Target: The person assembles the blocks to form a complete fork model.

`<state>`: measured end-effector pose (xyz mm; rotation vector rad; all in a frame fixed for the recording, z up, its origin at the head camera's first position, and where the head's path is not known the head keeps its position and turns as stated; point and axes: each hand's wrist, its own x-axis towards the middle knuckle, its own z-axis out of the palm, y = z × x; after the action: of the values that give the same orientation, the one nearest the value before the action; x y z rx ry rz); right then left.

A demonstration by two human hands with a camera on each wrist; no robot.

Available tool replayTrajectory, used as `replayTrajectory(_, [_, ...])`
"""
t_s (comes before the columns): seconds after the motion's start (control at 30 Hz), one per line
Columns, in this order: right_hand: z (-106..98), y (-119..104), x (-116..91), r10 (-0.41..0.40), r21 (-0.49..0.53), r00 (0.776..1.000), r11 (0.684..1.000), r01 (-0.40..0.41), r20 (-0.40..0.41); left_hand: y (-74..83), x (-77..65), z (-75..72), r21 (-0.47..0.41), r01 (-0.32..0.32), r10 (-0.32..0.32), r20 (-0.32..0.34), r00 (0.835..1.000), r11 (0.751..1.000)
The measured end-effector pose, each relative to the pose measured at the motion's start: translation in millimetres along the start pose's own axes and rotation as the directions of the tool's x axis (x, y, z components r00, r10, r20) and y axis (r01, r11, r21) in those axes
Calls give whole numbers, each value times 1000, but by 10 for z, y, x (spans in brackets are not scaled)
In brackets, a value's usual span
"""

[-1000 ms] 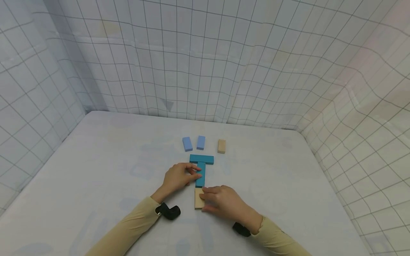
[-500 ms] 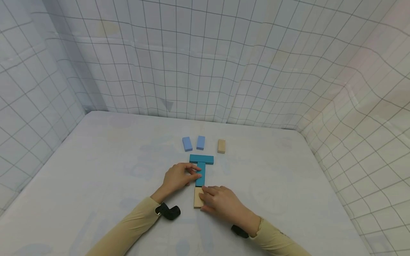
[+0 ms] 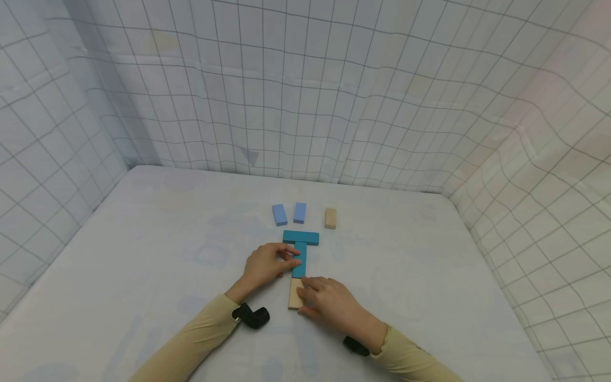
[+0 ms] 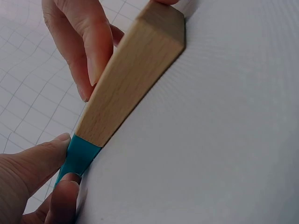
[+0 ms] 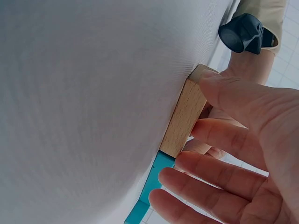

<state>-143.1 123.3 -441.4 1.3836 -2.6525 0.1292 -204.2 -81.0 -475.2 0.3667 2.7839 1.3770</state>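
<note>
Two teal blocks form a T in the head view: a crosswise block (image 3: 300, 237) at the far side and a lengthwise block (image 3: 300, 270) running from its middle. My left hand (image 3: 264, 263) holds the lengthwise block between thumb and fingers. End to end with it, on the near side, lies a pale wooden block (image 3: 294, 297). My right hand (image 3: 334, 302) grips this wooden block, the thumb at its near end and fingers along its side and top. Close up in the left wrist view, the wooden block (image 4: 124, 79) meets the teal block (image 4: 78, 156) with their ends together.
Beyond the T lie two light blue blocks, one slightly slanted (image 3: 279, 215) and one straighter (image 3: 299, 213). A small wooden block (image 3: 330, 218) lies to their right. Grid-patterned cloth (image 3: 296, 95) rises behind the white table (image 3: 406, 254) and along both sides.
My right hand has slid the wooden block slightly away from me and to the left, against the teal block, narrowing the gap at their ends. My left hand has kept its place.
</note>
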Motion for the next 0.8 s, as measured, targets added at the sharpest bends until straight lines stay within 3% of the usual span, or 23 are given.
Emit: replayTrajectory(0.8, [21, 31, 3, 4, -15, 1000, 1000, -4, -18, -6, -12, 14, 28, -37, 38, -7, 999, 999])
